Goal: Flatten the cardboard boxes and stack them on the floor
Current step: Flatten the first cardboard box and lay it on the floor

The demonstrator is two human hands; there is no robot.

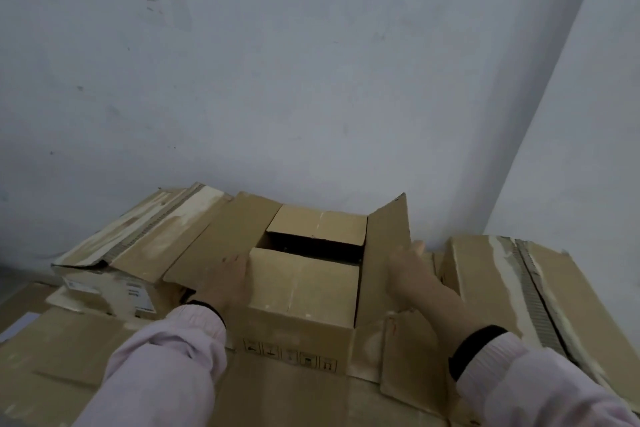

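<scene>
A brown cardboard box [304,319] stands upright in front of me with its top partly open; two inner flaps lie folded in with a dark gap between them. My left hand [225,282] rests flat on the box's left outer flap, which is spread outward. My right hand [410,269] presses against the right outer flap [386,253], which stands nearly upright. Flattened cardboard [86,357] lies on the floor under and in front of the box.
Another box [114,263] with torn tape sits at the left, touching the left flap. A long taped box [512,291] lies at the right. A blue-grey wall [311,80] rises directly behind, with a corner at the right.
</scene>
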